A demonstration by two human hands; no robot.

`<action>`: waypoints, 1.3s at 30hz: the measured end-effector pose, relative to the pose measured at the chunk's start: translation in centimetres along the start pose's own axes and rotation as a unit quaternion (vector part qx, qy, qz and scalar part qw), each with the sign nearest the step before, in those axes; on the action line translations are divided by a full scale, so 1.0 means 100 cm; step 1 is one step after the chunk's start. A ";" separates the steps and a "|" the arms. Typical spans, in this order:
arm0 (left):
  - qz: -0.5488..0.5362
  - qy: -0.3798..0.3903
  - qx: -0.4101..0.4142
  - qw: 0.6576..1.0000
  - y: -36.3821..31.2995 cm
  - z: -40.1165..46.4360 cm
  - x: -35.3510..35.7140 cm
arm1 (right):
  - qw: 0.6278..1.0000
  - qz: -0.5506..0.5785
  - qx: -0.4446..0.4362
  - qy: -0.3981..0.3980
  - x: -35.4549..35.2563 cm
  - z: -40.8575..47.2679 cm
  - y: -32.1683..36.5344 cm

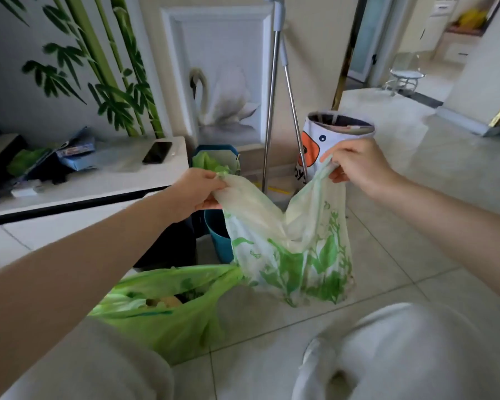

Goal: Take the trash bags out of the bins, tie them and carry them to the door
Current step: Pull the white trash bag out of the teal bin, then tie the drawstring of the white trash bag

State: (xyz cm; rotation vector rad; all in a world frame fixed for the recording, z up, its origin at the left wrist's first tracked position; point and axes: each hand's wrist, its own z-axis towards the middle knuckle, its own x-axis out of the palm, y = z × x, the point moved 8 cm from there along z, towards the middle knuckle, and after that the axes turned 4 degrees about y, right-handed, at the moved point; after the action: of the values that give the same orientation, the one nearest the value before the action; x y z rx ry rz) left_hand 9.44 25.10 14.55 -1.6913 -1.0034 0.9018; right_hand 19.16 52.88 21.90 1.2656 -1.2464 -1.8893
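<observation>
Two hands hold up a white plastic trash bag with green leaf print (295,255) just beside the blue plastic bin (218,235): left hand (198,192) and right hand (355,166) each pinch one handle, fingers curled. Tying seems underway; next, cross the handles and knot.

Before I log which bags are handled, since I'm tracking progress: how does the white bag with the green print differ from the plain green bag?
The white printed bag is held up by its two handles, one in the left hand, one in the right hand; the green bag sits on the floor tiles, untouched. The white printed bag is pale with green leaf patterns; the green bag is solid green. Both are thin plastic and untied.
</observation>
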 end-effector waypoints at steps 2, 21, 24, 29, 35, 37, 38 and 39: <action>0.004 -0.010 -0.024 1.000 0.030 -0.005 -0.005 | 0.999 -0.009 0.037 0.014 0.007 -0.007 -0.029; 0.101 -0.138 -0.196 0.966 0.211 -0.021 -0.122 | 0.902 -0.261 0.268 0.214 0.081 -0.055 -0.219; 0.120 -0.138 -0.204 0.962 0.219 -0.019 -0.123 | 0.887 -0.298 0.242 0.258 0.093 -0.055 -0.221; 0.096 -0.154 -0.194 0.964 0.218 -0.017 -0.121 | 0.859 -0.395 0.170 0.280 0.094 -0.042 -0.212; 0.099 -0.196 -0.185 0.958 0.212 -0.022 -0.125 | 0.866 -0.411 0.041 0.282 0.123 -0.033 -0.183; 0.137 -0.204 -0.176 0.953 0.205 -0.025 -0.123 | 0.864 -0.396 0.016 0.311 0.144 -0.038 -0.174; 0.194 -0.213 -0.152 0.945 0.196 -0.027 -0.121 | 0.855 -0.400 0.010 0.330 0.154 -0.041 -0.172; 0.262 -0.218 -0.104 0.934 0.181 -0.031 -0.114 | 0.847 -0.406 0.005 0.344 0.163 -0.043 -0.171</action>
State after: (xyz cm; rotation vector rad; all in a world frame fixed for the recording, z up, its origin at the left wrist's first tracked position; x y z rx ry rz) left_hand 11.65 9.61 -0.36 -2.0354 -0.9672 1.6226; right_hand 17.33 45.19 -0.78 2.4466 -0.3281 -1.5952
